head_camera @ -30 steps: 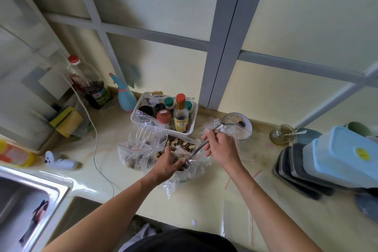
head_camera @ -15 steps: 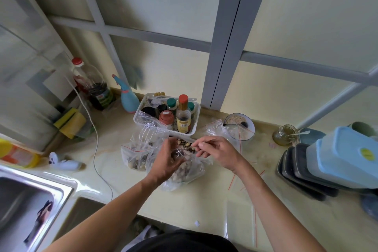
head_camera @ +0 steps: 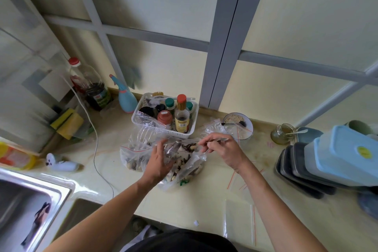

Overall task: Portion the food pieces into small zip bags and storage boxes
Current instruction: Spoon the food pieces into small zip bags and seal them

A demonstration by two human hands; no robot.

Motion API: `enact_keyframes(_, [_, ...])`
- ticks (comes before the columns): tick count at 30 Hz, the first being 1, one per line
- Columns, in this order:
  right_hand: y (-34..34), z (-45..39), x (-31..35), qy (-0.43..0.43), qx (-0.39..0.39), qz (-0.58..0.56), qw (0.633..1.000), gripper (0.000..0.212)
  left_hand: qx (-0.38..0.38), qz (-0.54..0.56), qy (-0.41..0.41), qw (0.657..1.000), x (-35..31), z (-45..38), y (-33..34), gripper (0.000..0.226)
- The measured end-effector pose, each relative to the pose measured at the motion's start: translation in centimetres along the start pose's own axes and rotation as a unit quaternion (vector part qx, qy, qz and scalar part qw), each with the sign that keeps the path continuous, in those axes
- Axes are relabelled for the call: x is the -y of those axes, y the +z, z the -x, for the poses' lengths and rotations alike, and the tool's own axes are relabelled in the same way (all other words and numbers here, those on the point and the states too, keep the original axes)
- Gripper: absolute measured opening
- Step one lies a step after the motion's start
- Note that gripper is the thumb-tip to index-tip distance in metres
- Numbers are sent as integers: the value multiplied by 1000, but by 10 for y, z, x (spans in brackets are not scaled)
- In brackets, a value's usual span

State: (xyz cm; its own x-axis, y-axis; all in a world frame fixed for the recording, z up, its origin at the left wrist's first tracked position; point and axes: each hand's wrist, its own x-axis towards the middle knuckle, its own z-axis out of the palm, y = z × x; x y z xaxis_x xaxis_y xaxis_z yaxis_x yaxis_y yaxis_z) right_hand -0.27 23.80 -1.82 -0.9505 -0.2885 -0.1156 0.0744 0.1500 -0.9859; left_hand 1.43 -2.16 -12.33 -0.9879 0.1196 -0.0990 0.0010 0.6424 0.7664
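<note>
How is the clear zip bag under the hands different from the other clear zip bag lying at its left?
The clear zip bag under the hands is gripped by the left hand and holds more food; the clear zip bag at its left lies untouched and holds less. The right hand holds a metal utensil over the first only. Both are transparent with a red strip.

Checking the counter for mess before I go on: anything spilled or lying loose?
No spill shows. Loose empty zip bags lie flat on the counter near its front edge, and a small white scrap sits beside them.
</note>
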Motion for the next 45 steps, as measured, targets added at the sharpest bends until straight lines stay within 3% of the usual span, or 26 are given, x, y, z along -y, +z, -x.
enact_keyframes(3, [-1, -3, -4, -29, -81, 8, 996, 23, 16, -56, 7, 998, 0, 0, 1, 64])
enact_keyframes(8, [-2, 0, -10, -90, -191, 175, 962, 29, 21, -97, 60, 993, 2, 3, -2, 42])
enact_keyframes(11, [1, 3, -13, -88, -169, 210, 959, 33, -6, -107, 131, 986, 1, 6, -5, 39])
enact_keyframes(14, [4, 3, -17, -82, -141, 242, 956, 27, -57, -112, 156, 980, -3, 6, -8, 39])
enact_keyframes(17, [7, 0, -19, -66, -127, 258, 956, 22, -59, -147, 181, 971, -1, 9, -7, 42])
enact_keyframes(27, [35, -4, -38, 12, 6, 277, 961, 28, -92, -123, 131, 979, -3, 9, -9, 48])
enact_keyframes(34, [54, -6, -34, -19, 11, 445, 895, 31, -88, -121, 130, 980, -3, 10, -10, 50])
enact_keyframes(38, [71, -2, -28, -38, 49, 479, 875, 31, -100, -118, 127, 980, -3, 12, -8, 50])
enact_keyframes(42, [85, -6, -31, -19, 52, 461, 886, 34, -110, -106, 105, 983, -5, 10, -9, 48])
enact_keyframes(45, [90, -8, -34, 37, 2, 380, 924, 49, -113, -101, 108, 983, -7, 6, -12, 43])
